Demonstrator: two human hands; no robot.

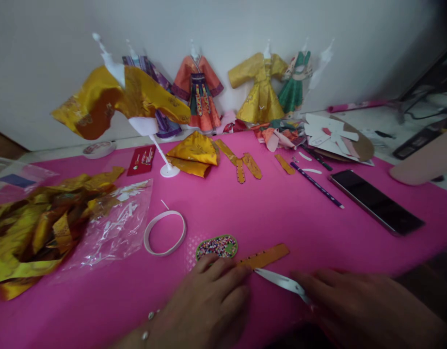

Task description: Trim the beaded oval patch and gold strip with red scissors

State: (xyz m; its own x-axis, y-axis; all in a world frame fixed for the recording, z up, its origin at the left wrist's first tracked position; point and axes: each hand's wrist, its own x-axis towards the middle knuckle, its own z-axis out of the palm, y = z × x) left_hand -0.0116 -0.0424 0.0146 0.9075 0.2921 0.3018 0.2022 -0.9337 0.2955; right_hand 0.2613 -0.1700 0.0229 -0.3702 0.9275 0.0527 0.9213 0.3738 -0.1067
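My left hand (pixel 212 295) is curled low in the middle, its fingertips pressed over the near end of a golden fabric strip (pixel 272 255). Small dark dots run along the strip's edge. Just beyond those fingers lies a green-rimmed oval dish (pixel 216 246) of multicoloured beads, partly covered by the hand. My right hand (pixel 358 300) grips a slim, pale metal tool (pixel 279 280) with a narrow tip; whether it is tweezers or small scissors I cannot tell. Its tip meets the strip's edge beside my left fingertips.
Dressed doll stands line the wall, among them an orange outfit (pixel 197 92) and a yellow one (pixel 262 89). Golden fabric (pixel 38 228) and a plastic bag (pixel 114 232) lie left, near a tape ring (pixel 147 237). A pencil (pixel 316 184) and phone (pixel 378 201) lie right.
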